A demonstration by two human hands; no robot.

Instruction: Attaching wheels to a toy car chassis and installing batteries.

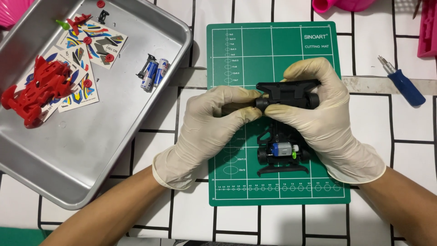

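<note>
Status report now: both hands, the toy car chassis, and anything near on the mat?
Left hand and right hand, gloved, both grip black toy car chassis over green cutting mat. Nothing blocks. Metal tray left, blue screwdriver right.

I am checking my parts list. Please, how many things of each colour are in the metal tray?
In the metal tray:
Red car body shell: 1
Small red parts: 6
Sticker sheets: 3
Batteries: 2
Small black part: 1
Total: 13

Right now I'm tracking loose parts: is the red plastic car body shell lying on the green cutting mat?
No, the red plastic car body shell lies in the silver metal tray, left of the green cutting mat.
</note>
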